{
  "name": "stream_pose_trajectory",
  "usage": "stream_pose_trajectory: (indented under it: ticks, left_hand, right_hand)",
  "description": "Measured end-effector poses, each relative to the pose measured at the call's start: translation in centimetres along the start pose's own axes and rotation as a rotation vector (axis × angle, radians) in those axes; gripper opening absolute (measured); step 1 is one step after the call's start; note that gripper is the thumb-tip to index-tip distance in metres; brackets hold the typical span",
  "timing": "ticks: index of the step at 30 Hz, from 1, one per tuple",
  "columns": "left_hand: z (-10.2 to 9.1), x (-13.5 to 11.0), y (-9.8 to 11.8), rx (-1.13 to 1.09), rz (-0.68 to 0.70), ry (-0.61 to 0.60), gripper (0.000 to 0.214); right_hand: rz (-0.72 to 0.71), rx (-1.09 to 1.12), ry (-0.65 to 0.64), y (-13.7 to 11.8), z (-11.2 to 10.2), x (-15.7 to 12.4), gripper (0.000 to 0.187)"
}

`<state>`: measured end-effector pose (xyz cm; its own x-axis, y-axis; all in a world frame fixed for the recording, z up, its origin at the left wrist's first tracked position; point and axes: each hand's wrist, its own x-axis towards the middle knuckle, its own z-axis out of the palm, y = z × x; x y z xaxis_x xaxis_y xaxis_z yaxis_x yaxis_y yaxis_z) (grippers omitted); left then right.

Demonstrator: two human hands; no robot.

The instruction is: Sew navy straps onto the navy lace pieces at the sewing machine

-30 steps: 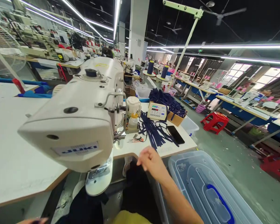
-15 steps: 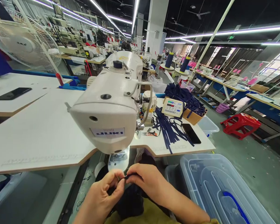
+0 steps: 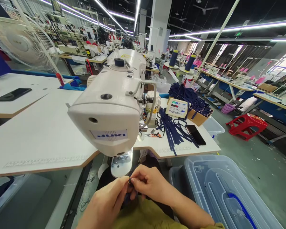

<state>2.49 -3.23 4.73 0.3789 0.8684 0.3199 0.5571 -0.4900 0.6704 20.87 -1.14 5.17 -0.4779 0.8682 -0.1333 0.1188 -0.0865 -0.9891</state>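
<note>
My left hand [image 3: 107,202] and my right hand [image 3: 149,184] meet just below the sewing machine's free arm [image 3: 121,162], both pinching a small piece of dark navy fabric [image 3: 130,194] between the fingertips. Most of the fabric is hidden behind my fingers. The hands sit above my lap, which is covered in olive-yellow cloth [image 3: 143,218]. The white JUKI sewing machine [image 3: 109,105] stands right in front of them on a white table [image 3: 38,136].
Navy strips [image 3: 173,130], a black phone [image 3: 195,134], a control panel [image 3: 177,108], scissors [image 3: 152,135] and a cardboard box of navy pieces [image 3: 193,106] lie right of the machine. A clear plastic bin with lid [image 3: 224,194] stands at my right. A fan [image 3: 21,41] and another phone [image 3: 13,94] are at left.
My left hand came up from the lower left and joined the right one on the dark fabric. Both hands have drawn closer together, fingertips now touching. The view has swung left.
</note>
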Motion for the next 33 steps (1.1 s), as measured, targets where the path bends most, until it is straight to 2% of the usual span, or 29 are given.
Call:
stream_pose_trajectory:
  ticks: [3,5,10,12,16,18,20,22,23,24,26,28,30,33]
  left_hand:
    - [-0.2,0.4,0.6,-0.087,-0.070,-0.090,0.020]
    - [-0.4,0.5,0.7,-0.121,-0.024,-0.115,0.018]
    - [-0.8,0.1,-0.1,-0.059,0.170,0.063,0.010]
    - [-1.0,0.0,-0.3,-0.084,0.134,0.045,0.009]
    - [-1.2,0.0,-0.2,-0.313,-0.118,-0.009,0.017]
    - [-1.1,0.0,-0.4,-0.416,-0.229,-0.008,0.021]
    - [-0.9,-0.2,-0.6,-0.453,-0.320,0.014,0.024]
    - [-0.7,-0.4,-0.9,-0.445,-0.389,0.046,0.025]
    - [-0.6,-0.5,-1.0,-0.439,-0.412,0.076,0.026]
    - [-0.5,-0.6,-1.1,-0.433,-0.423,0.109,0.025]
    - [-0.3,-0.6,-1.0,-0.422,-0.416,0.168,0.024]
    - [-0.1,-0.5,-0.8,-0.411,-0.366,0.206,0.021]
    - [0.1,-0.4,-0.6,-0.384,-0.303,0.229,0.016]
    - [0.4,-0.3,-0.2,-0.308,-0.213,0.245,0.011]
  right_hand:
    - [0.010,-0.010,0.094,-0.4,0.4,0.2,0.002]
    - [0.029,0.040,0.116,-0.2,0.6,0.5,0.003]
    - [0.088,0.115,-0.042,0.3,0.1,1.2,0.014]
    - [-0.004,0.015,-0.029,-0.4,-0.6,0.9,0.017]
    - [-0.218,-0.288,0.013,-2.4,-1.8,0.4,0.026]
    - [-0.332,-0.449,0.037,-3.0,-2.0,0.5,0.023]
    - [-0.516,-0.611,0.159,-3.0,-1.9,0.6,0.014]
    - [-0.703,-0.718,0.388,-2.5,-1.6,0.6,0.012]
    - [-0.774,-0.717,0.484,-2.0,-1.3,0.4,0.013]
    - [-0.808,-0.684,0.528,-1.5,-1.0,0.2,0.018]
    - [-0.773,-0.591,0.454,-0.3,-0.2,-0.1,0.035]
    - [-0.631,-0.469,0.346,1.0,0.6,-0.3,0.044]
    - [-0.480,-0.280,0.345,1.9,1.4,-0.2,0.042]
    - [-0.404,0.011,0.380,2.6,2.1,0.2,0.027]
